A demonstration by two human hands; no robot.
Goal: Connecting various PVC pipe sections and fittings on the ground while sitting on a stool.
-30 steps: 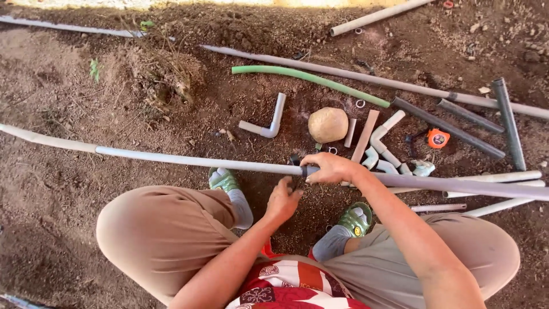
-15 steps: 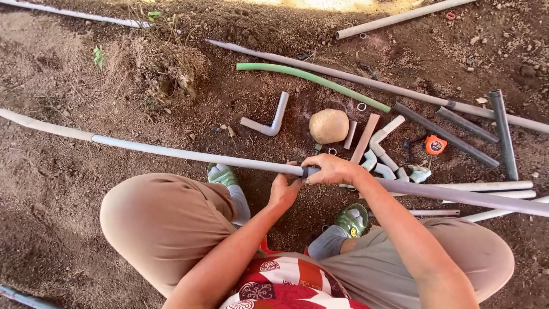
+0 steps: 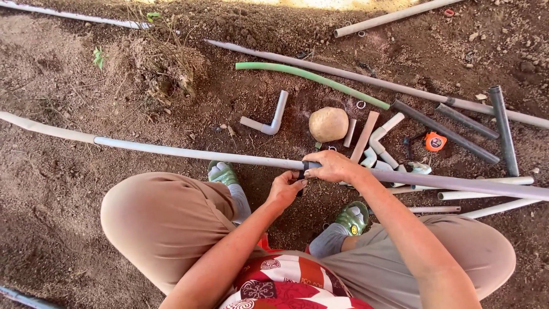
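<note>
Head cam view, looking down at a person squatting on bare dirt ground (image 3: pixel 86 240), knees wide, tan trousers, green sandals w/ grey socks. A long grey pipe (image 3: pixel 189 153) runs across the frame from far left to the middle, raised just above the dirt in front of the knees. It meets a second grey pipe (image 3: pixel 469 185) that carries on to the right edge. A small dark joint piece (image 3: pixel 307 166) sits where the two meet, mostly hidden by fingers.

Right hand (image 3: pixel 333 167) is closed over the top of the pipe at the joint, gripping it. Left hand (image 3: pixel 286 189) is curled just below and beside the joint, fingertips touching the dark piece; can't tell how firmly it grips.

Beyond the hands, on the dirt: a round tan stone (image 3: pixel 328 124), an L-shaped grey elbow pipe (image 3: pixel 269 121) to its left, a thin wood strip (image 3: pixel 365 136) and short white pipe bends (image 3: pixel 384 137) to its right. An orange tape measure (image 3: pixel 436 141) lies further right, near dark grey pipe lengths (image 3: pixel 503 129). A green hose (image 3: pixel 311 77) curves across behind the stone, alongside another long grey pipe. A few white pipes (image 3: pixel 486 195) lie by the right knee.
</note>
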